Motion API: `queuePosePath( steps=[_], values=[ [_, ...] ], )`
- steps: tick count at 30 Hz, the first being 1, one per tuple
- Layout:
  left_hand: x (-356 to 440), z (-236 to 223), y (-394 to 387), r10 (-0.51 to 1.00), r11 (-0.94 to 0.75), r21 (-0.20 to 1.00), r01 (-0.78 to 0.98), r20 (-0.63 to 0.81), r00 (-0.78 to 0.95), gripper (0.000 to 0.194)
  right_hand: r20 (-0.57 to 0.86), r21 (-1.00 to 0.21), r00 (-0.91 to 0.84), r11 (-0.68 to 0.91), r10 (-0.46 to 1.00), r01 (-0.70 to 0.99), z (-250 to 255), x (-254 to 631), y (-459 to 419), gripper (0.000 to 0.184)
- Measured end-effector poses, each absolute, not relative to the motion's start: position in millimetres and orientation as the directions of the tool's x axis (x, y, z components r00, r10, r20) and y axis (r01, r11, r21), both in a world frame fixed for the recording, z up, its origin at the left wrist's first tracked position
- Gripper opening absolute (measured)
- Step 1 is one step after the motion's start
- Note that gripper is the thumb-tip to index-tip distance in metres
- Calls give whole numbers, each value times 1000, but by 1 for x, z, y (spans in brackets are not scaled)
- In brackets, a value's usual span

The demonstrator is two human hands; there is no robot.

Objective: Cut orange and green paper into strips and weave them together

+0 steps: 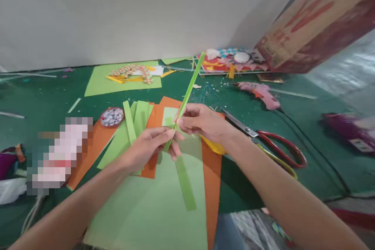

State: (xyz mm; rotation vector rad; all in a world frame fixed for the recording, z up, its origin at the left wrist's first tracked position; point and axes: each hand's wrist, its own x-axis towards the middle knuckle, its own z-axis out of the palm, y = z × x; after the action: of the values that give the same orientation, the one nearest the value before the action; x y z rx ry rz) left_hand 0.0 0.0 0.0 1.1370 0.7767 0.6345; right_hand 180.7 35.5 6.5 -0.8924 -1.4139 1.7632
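Observation:
A narrow light-green paper strip (191, 82) is pinched between both hands, slanting up and away to the right. My left hand (156, 140) grips its lower end, with some fingers spread below. My right hand (197, 121) pinches the strip just above, close to the left fingertips. Beneath the hands lies a large pale-green sheet (140, 207) on top of orange paper (213, 183). A darker green strip (186, 187) rests on that sheet. Left of the hands, several cut green strips (142, 115) overlap the orange paper.
Red-handled scissors (281, 148) and a pink glue gun (260, 91) with a black cord lie to the right. A round container of beads (111, 117) stands left. At the back are a checkered woven paper piece (131, 73) and a leaning cardboard box (316, 23).

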Motion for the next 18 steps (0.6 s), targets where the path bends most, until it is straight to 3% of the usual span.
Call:
queuePosePath(
  steps=[8, 13, 18],
  values=[
    [3, 8, -4, 889, 163, 958, 236, -246, 386, 25, -87, -993, -510, -112, 855, -19, 3, 174, 35, 23],
    [4, 8, -3, 886, 164, 972, 167, -220, 408, 33, -109, -993, -476, -119, 873, 9, 0, 175, 34, 17],
    [2, 5, -2, 889, 128, 983, 136, -174, 424, 25, -124, -987, -510, -159, 851, -26, -2, 175, 35, 17]
  ],
)
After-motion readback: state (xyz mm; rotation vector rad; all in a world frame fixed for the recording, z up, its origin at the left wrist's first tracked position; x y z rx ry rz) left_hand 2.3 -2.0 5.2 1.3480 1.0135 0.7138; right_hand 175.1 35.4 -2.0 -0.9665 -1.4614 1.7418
